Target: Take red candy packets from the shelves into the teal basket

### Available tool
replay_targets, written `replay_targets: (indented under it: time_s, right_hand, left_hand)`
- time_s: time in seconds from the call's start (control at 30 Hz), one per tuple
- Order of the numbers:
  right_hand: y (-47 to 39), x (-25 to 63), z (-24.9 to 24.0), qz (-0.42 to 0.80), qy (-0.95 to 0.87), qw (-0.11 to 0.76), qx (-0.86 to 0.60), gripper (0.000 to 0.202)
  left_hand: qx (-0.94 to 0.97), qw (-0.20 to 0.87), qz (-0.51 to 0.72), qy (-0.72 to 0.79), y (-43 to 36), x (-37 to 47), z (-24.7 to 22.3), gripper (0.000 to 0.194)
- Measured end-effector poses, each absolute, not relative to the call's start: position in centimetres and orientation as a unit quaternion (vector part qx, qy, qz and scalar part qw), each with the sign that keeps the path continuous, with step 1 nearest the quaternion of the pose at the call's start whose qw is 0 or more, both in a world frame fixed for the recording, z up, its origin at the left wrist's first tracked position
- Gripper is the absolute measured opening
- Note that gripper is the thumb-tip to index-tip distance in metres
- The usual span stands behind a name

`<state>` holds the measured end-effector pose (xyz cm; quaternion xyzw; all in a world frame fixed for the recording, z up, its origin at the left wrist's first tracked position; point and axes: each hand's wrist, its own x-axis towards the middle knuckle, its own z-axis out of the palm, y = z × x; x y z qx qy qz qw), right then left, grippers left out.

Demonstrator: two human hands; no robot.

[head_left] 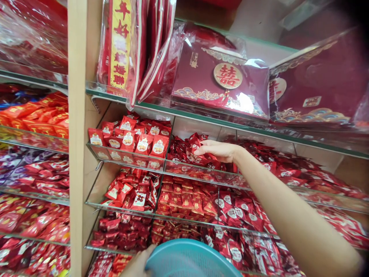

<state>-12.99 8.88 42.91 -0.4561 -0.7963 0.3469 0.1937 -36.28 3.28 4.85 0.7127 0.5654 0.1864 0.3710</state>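
Observation:
My right hand (217,150) reaches into a compartment of the upper candy shelf, its fingers closed around a red wrapped candy (194,145) with white print. More of the same dark red packets lie beneath and beside the fingers. At the bottom of the view, my left hand (140,263) grips the rim of a teal plastic basket (184,246). Only the basket's upper part shows, and its lower part is cut off by the frame edge. Left of my right hand, larger red packets (127,140) with white labels stand in their own compartment.
Clear lips and dividers edge the shelves. A glass shelf (201,111) runs just above my right hand, carrying maroon boxes (219,77) in plastic and tall red packages (121,46). A wooden upright (77,154) separates another candy rack on the left. Lower tiers hold gold-printed red packets (181,200).

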Motion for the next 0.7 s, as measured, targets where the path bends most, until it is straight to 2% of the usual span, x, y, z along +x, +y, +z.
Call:
replay_targets:
  time_s: [0.17, 0.53, 0.7]
  right_hand:
    - [8.0, -13.5, 42.8, 0.305, -0.834, 0.147, -0.435, 0.028]
    - [9.3, -13.4, 42.1, 0.353, -0.81, 0.231, -0.408, 0.022]
    - [10.6, -14.8, 41.2, 0.228, -0.819, 0.268, -0.453, 0.033]
  left_hand:
    - [0.71, 0.367, 0.184, 0.572, 3.2, -36.3, 4.9, 0.068]
    - [0.714, 0.378, 0.176, 0.562, 3.2, -36.2, 5.3, 0.068]
    - [0.712, 0.386, 0.183, 0.557, 3.2, -36.2, 5.8, 0.068]
